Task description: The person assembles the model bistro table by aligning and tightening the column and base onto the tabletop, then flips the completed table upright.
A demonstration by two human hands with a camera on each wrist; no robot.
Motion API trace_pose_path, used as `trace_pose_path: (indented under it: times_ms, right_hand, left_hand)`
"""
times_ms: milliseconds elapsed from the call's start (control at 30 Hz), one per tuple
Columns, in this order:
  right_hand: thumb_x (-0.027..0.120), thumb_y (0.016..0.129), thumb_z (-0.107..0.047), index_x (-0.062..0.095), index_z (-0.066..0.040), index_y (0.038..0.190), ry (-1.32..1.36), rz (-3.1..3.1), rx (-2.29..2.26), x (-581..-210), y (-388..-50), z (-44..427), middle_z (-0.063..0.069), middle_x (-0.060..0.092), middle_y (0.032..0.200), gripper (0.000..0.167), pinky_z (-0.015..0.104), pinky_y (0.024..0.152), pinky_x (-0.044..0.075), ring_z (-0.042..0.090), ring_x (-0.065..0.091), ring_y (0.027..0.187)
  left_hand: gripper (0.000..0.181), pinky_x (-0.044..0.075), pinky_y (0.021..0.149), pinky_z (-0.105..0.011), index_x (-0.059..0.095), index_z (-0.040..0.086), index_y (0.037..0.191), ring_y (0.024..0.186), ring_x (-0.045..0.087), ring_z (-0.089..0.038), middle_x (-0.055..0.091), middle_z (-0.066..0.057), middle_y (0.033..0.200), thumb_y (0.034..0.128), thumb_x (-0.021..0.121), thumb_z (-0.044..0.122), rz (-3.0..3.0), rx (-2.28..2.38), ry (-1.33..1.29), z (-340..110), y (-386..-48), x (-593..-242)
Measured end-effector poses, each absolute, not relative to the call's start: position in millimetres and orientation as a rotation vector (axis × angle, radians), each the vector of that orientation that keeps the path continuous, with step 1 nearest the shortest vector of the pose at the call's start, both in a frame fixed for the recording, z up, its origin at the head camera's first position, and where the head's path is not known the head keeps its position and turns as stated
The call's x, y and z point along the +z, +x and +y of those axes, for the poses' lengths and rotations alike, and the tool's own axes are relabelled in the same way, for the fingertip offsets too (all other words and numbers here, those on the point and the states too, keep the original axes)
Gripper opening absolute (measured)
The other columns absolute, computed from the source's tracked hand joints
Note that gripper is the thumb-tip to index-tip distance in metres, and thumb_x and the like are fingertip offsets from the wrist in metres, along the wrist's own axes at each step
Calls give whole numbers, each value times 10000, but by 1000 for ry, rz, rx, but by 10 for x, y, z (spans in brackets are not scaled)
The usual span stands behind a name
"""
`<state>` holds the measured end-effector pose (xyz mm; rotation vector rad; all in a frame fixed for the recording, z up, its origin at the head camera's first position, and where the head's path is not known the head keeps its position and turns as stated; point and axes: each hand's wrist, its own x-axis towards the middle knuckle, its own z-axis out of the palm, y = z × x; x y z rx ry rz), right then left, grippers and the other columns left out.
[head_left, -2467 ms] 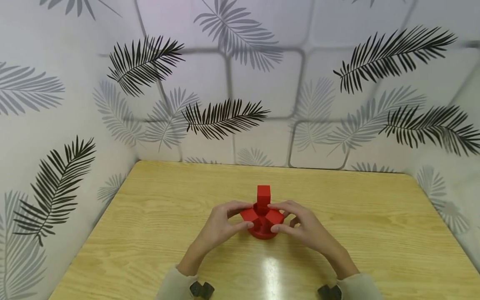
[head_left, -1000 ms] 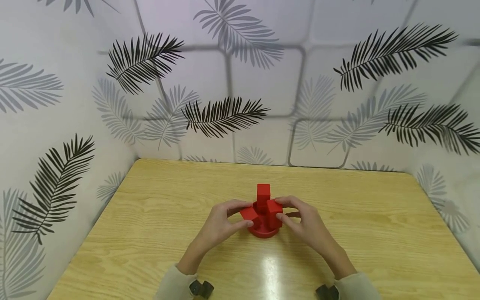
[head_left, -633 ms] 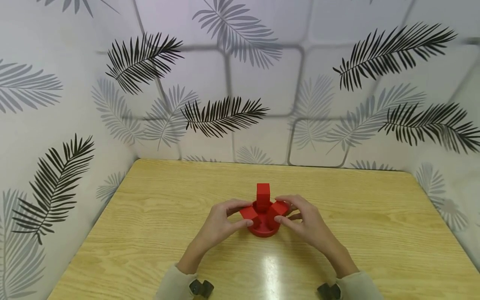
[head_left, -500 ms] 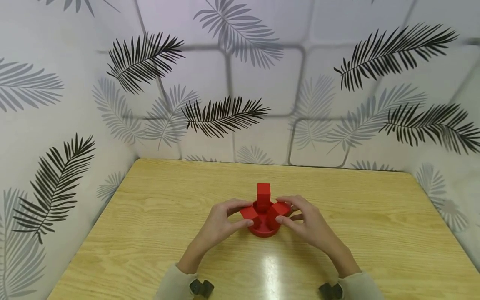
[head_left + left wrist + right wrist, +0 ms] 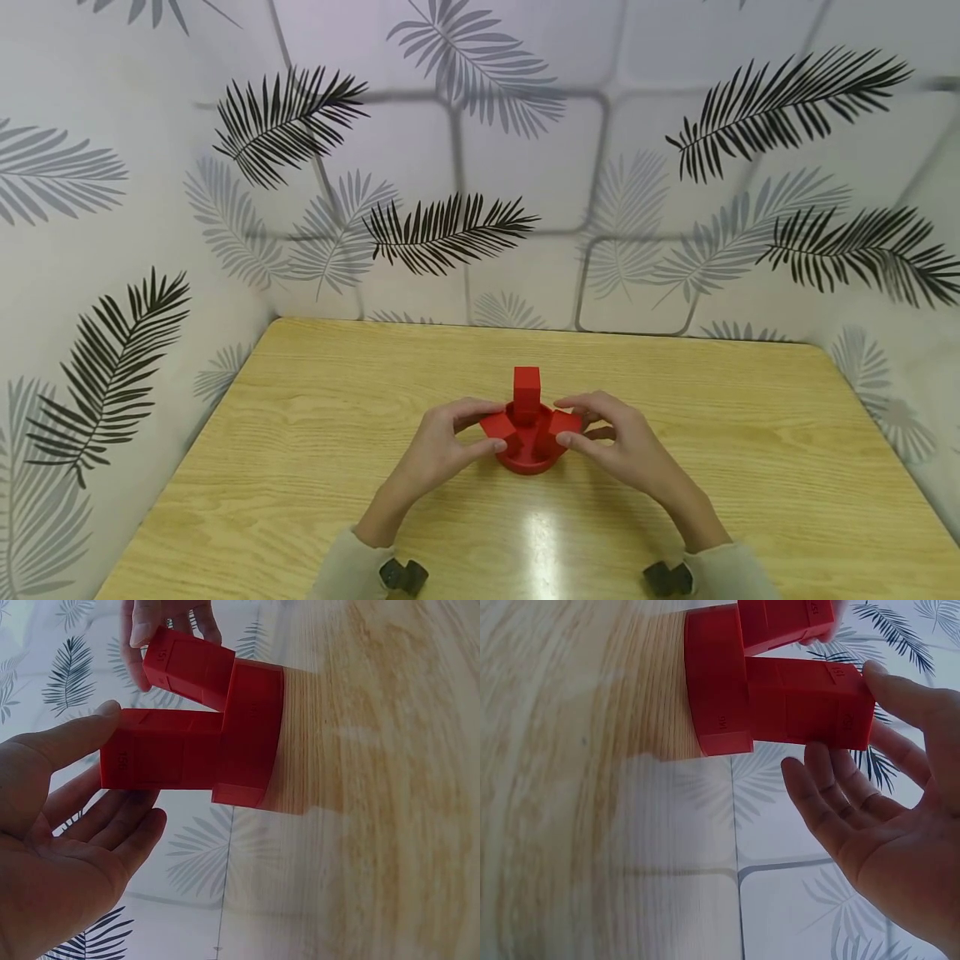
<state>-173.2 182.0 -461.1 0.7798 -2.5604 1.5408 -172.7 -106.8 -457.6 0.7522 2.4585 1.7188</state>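
A round red base point(image 5: 527, 467) rests on the table with red rectangular blocks standing in it. My left hand point(image 5: 442, 447) holds the left block point(image 5: 161, 750) between thumb and fingers. On the other side, my right hand point(image 5: 900, 802) has its thumb on the upper edge of the right block point(image 5: 810, 701) and fingertips against its far side. Both of these blocks lean outward from the base. Behind them a rear block point(image 5: 527, 387) stands upright, with neither hand on it. Small raised markings show on the blocks, too small to read surely.
The wood-grain table point(image 5: 337, 375) extends around the base on all sides. Pale wall covering point(image 5: 525, 175) with feather-like leaf prints rises behind the table and at both sides.
The right block, leaning at first, was turned upright a second ago and now leans outward to the right again. My right hand has shifted slightly right. The left hand has stayed put.
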Motion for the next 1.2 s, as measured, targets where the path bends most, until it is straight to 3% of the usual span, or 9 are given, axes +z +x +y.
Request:
trace_pose_path:
  times_ms: [267, 533, 833, 1200]
  right_hand:
    - [782, 926, -128, 638, -53, 1350, 894, -2581, 1613, -4591, -1712, 1843, 42, 664, 1252, 453, 354, 881, 608, 265, 677, 1067]
    - [793, 916, -135, 648, -27, 1342, 900, -2583, 1570, -4600, -1716, 1843, 75, 681, 1188, 463, 364, 836, 624, 290, 689, 1006]
    - [855, 852, -155, 679, -46, 1299, 882, -2598, 1543, -4593, -1725, 1827, 15, 691, 1182, 494, 371, 836, 622, 241, 694, 973]
    - [844, 871, -176, 664, -47, 1312, 854, -2589, 1569, -4621, -1693, 1821, 16, 693, 1211, 494, 361, 837, 620, 252, 695, 999]
  left_hand:
    - [472, 508, 1060, -363, 683, -10, 1294, 1209, 641, -262, 700, -87, 1251, 865, 839, 108, 2453, 1717, 740, -1063, -1726, -4575]
    - [470, 506, 1062, -369, 685, -11, 1291, 1212, 640, -265, 701, -88, 1252, 861, 840, 98, 2456, 1721, 737, -1060, -1728, -4583]
    - [455, 507, 1061, -363, 682, -22, 1292, 1211, 641, -274, 701, -107, 1258, 872, 826, 77, 2436, 1751, 735, -1065, -1726, -4610]
    - [459, 498, 1067, -464, 688, -6, 1294, 1207, 641, -283, 702, -99, 1251, 873, 830, 109, 2440, 1747, 733, -1073, -1734, -4629]
